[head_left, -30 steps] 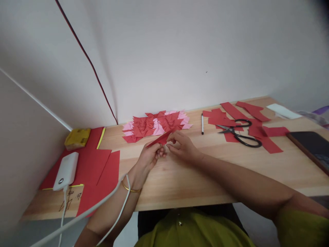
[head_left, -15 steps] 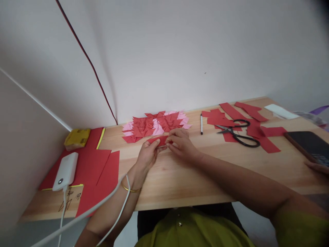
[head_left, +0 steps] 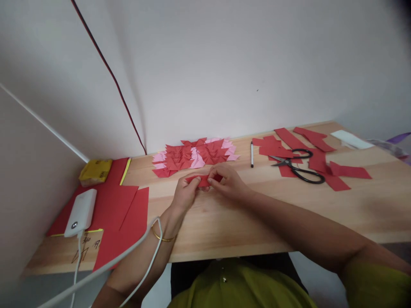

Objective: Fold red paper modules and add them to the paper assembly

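Observation:
Both of my hands meet at the middle of the wooden desk (head_left: 257, 214) and pinch a small folded red paper piece (head_left: 202, 180) between them. My left hand (head_left: 183, 193) holds its left end, fingers closed on it. My right hand (head_left: 228, 183) grips the right end with thumb and fingertips. Just behind the hands lies a spread of folded red and pink paper triangles (head_left: 195, 155), close to the wall.
Large red paper sheets (head_left: 122, 209) lie at the left with a white power bank (head_left: 81, 212) and its cable on them, and a yellow packet (head_left: 95, 170) behind. A black pen (head_left: 251, 154), black scissors (head_left: 298, 166) and red paper strips (head_left: 340, 173) lie to the right.
The red paper piece, held up at a slant a second ago, now lies low and level between my hands. The dark tablet at the right has gone from the desk.

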{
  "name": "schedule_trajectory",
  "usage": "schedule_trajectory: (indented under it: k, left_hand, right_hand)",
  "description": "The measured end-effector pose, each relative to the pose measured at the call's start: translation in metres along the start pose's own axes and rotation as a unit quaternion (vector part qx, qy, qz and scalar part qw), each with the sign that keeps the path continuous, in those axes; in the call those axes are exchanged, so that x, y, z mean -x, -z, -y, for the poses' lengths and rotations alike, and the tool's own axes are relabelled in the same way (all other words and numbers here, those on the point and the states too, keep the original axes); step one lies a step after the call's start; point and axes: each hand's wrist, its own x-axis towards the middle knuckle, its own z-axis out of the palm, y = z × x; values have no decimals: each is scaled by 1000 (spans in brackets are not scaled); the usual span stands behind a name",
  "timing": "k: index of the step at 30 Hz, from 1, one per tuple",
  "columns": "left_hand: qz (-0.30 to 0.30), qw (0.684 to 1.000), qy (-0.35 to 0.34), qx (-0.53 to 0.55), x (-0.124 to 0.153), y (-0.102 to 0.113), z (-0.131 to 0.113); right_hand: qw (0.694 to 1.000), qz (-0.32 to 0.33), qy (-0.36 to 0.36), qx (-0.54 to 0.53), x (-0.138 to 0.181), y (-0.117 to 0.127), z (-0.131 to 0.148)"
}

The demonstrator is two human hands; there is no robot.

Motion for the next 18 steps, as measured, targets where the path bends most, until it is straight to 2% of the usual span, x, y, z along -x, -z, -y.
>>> schedule_trajectory:
  k: [8, 14, 18]
  left_hand:
    - [13, 999, -25, -45, 5, -2, -6]
    - [23, 990, -44, -130, 10, -7, -18]
    - [18, 989, -49, -140, 10, -7, -19]
  right_hand:
    - [999, -5, -36, -32, 4, -1, 5]
    - [999, -5, -37, -38, 4, -1, 6]
    - [998, -8, -44, -40, 4, -1, 8]
